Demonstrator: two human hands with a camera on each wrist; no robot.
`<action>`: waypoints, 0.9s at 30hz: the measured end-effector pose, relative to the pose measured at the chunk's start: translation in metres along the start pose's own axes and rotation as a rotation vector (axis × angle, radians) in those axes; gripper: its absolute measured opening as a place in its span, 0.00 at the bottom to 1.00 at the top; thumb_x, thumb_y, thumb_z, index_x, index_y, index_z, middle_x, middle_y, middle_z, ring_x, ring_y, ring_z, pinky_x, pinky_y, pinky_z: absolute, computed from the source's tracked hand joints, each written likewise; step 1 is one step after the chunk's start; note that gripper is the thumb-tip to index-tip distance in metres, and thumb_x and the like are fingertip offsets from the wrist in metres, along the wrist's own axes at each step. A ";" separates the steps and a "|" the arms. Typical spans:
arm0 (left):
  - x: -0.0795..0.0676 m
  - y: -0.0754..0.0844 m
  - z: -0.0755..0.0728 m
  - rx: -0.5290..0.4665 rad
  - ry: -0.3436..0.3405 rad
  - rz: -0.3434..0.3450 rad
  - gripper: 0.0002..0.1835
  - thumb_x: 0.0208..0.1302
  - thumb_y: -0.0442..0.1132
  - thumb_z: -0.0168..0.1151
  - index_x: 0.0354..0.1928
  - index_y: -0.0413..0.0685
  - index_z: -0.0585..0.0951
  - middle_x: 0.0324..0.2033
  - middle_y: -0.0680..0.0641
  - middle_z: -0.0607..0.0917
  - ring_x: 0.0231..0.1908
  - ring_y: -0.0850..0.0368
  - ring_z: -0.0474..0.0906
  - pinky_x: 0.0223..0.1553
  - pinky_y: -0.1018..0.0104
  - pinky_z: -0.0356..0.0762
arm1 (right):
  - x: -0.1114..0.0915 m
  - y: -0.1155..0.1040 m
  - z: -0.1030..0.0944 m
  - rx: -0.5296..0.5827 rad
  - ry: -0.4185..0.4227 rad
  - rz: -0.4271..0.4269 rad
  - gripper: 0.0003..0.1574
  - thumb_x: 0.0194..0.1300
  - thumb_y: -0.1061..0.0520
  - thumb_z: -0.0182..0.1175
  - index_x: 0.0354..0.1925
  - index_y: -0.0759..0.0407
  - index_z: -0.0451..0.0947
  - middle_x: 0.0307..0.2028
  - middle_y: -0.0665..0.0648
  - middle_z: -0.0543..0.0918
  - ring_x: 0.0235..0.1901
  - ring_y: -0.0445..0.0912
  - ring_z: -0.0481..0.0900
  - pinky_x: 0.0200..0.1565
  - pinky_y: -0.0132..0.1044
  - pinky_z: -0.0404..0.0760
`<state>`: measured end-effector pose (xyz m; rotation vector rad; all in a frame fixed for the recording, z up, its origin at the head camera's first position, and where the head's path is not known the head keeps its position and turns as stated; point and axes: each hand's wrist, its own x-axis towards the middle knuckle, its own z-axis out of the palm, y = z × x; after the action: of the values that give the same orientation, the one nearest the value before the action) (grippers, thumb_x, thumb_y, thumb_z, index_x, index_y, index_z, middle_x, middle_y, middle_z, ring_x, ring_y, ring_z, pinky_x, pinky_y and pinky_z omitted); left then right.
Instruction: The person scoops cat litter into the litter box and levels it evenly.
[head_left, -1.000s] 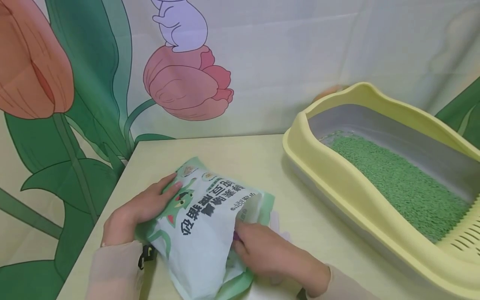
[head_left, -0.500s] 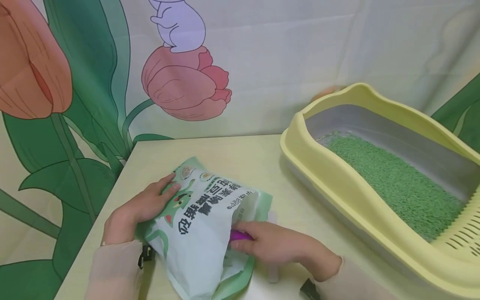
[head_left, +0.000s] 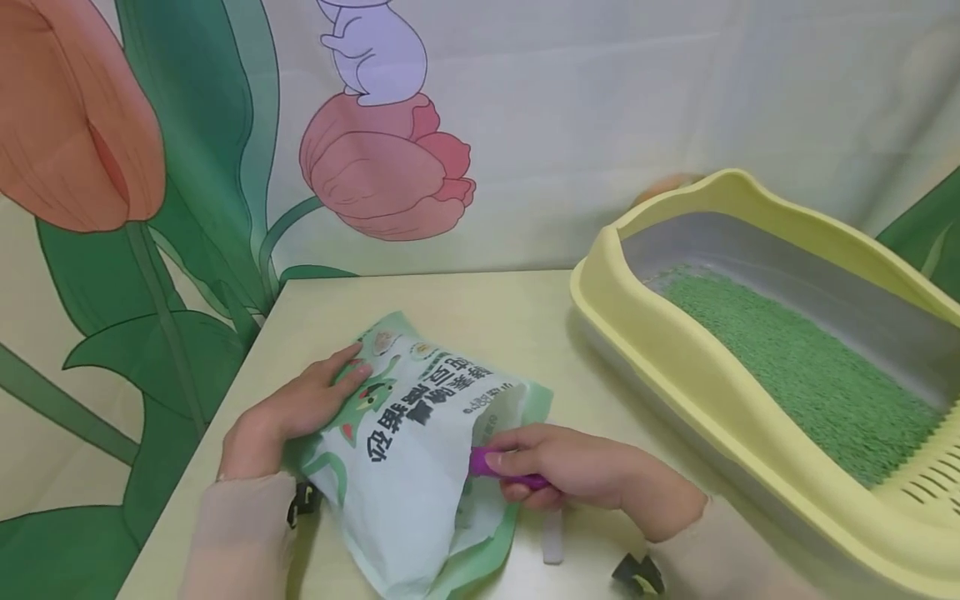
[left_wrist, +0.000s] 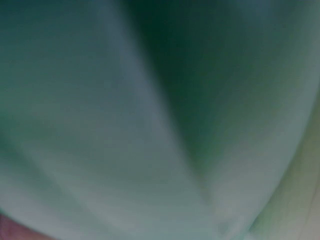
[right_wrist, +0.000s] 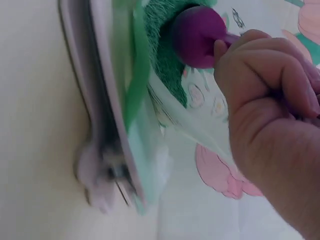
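Note:
A white and green bag of cat litter [head_left: 405, 508] lies tilted on the table, its mouth gaping toward the right. Across its upper left side rests my left hand [head_left: 307, 400], fingers fairly straight on the printed face. My right hand [head_left: 585, 467] grips the handle of a purple scoop [head_left: 483, 462] at the bag's mouth. In the right wrist view the scoop's rounded purple bowl [right_wrist: 199, 37] shows beside green litter pellets [right_wrist: 170, 75] inside the bag. Blurred green bag surface [left_wrist: 125, 150] fills most of the left wrist view.
At the right stands a yellow-rimmed litter box [head_left: 675, 325] with grey inner walls and green pellets [head_left: 795, 367] over its bottom. A pale grey strip [head_left: 552, 542] lies by the bag's mouth. Behind the table hangs a flower-printed cloth [head_left: 570, 150].
My right hand has drawn back to the right from the bag's mouth, so more of the purple scoop's handle shows. The left hand stays on the bag.

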<state>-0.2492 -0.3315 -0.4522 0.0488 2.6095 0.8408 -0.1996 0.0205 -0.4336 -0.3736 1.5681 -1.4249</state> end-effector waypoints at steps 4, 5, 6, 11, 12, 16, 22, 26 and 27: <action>0.001 0.001 0.002 -0.013 0.006 -0.002 0.42 0.79 0.69 0.36 0.84 0.56 0.47 0.79 0.32 0.54 0.67 0.36 0.63 0.65 0.40 0.70 | -0.007 -0.001 -0.011 -0.036 0.019 0.001 0.20 0.80 0.51 0.53 0.58 0.66 0.73 0.24 0.50 0.69 0.18 0.39 0.53 0.21 0.29 0.51; 0.001 0.002 0.002 -0.015 0.006 -0.006 0.42 0.79 0.69 0.36 0.84 0.56 0.47 0.79 0.32 0.54 0.66 0.36 0.63 0.64 0.40 0.70 | -0.009 -0.002 -0.013 -0.045 0.025 0.002 0.20 0.80 0.51 0.52 0.58 0.66 0.73 0.24 0.50 0.69 0.18 0.39 0.53 0.21 0.29 0.51; 0.000 0.001 0.002 -0.019 0.005 -0.009 0.42 0.79 0.69 0.36 0.84 0.57 0.47 0.79 0.32 0.54 0.66 0.35 0.64 0.63 0.41 0.71 | -0.010 -0.002 -0.015 -0.048 0.030 0.006 0.20 0.80 0.52 0.52 0.57 0.67 0.73 0.24 0.50 0.69 0.18 0.39 0.54 0.21 0.29 0.51; -0.002 0.000 0.002 -0.029 0.009 -0.015 0.42 0.79 0.69 0.37 0.85 0.56 0.47 0.79 0.32 0.55 0.66 0.36 0.64 0.61 0.45 0.73 | -0.010 -0.004 -0.022 -0.085 0.055 0.014 0.19 0.79 0.53 0.51 0.53 0.69 0.73 0.24 0.50 0.70 0.19 0.38 0.55 0.21 0.28 0.53; -0.002 -0.001 0.002 -0.032 0.010 -0.017 0.42 0.79 0.69 0.37 0.85 0.56 0.47 0.79 0.33 0.55 0.66 0.35 0.64 0.60 0.45 0.74 | -0.009 -0.004 -0.023 -0.095 0.066 0.013 0.18 0.79 0.52 0.52 0.51 0.68 0.73 0.23 0.50 0.70 0.18 0.38 0.55 0.21 0.28 0.53; 0.000 -0.002 0.003 -0.025 0.021 0.007 0.41 0.80 0.68 0.36 0.84 0.55 0.47 0.80 0.33 0.53 0.72 0.35 0.59 0.69 0.38 0.66 | -0.004 -0.003 -0.023 -0.151 0.139 -0.004 0.21 0.78 0.48 0.55 0.46 0.67 0.74 0.20 0.49 0.66 0.17 0.39 0.53 0.20 0.29 0.51; 0.000 -0.003 0.003 -0.028 0.033 0.016 0.42 0.79 0.69 0.36 0.84 0.55 0.49 0.81 0.34 0.52 0.76 0.36 0.55 0.74 0.35 0.58 | 0.001 0.002 -0.026 -0.183 0.161 -0.007 0.25 0.79 0.44 0.56 0.43 0.67 0.72 0.17 0.48 0.62 0.17 0.40 0.51 0.19 0.30 0.49; 0.000 -0.002 0.003 -0.025 0.030 0.008 0.45 0.76 0.74 0.35 0.84 0.58 0.49 0.81 0.34 0.53 0.72 0.37 0.59 0.71 0.37 0.62 | -0.003 0.000 -0.024 -0.268 0.201 0.016 0.24 0.79 0.44 0.55 0.44 0.66 0.75 0.17 0.50 0.69 0.15 0.40 0.55 0.18 0.30 0.53; 0.000 -0.003 0.003 -0.023 0.029 0.005 0.45 0.75 0.74 0.35 0.84 0.58 0.49 0.81 0.34 0.53 0.71 0.37 0.59 0.71 0.37 0.63 | -0.003 0.000 -0.023 -0.310 0.221 0.019 0.24 0.79 0.44 0.54 0.44 0.66 0.76 0.17 0.51 0.71 0.15 0.40 0.56 0.19 0.30 0.54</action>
<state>-0.2482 -0.3319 -0.4561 0.0374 2.6273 0.8798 -0.2159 0.0367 -0.4350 -0.3911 1.9762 -1.2420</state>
